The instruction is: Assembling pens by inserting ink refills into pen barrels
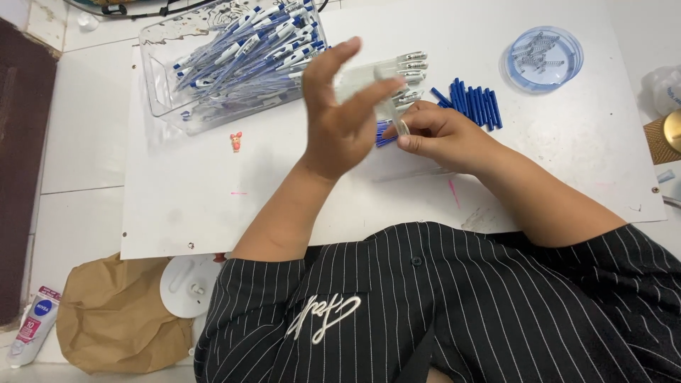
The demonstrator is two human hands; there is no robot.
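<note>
White board [213,213]: bare toward its near edge; clear bin [163,85] of pens at its far left corner, round dish [545,59] at far right. Clear barrels [397,71]: transparent tubes, pale tips, at board centre. Left hand [340,117] loosely holds barrels, fingers spread. Right hand [440,135], just beside, pinches one barrel. Blue caps [472,103] lie right of them.

One head-worn camera looks steeply down from above the person's chest, facing forward across the white board [213,206]. It sits close, so both forearms fill the middle and the tray [159,85] lies at the far edge.
</note>
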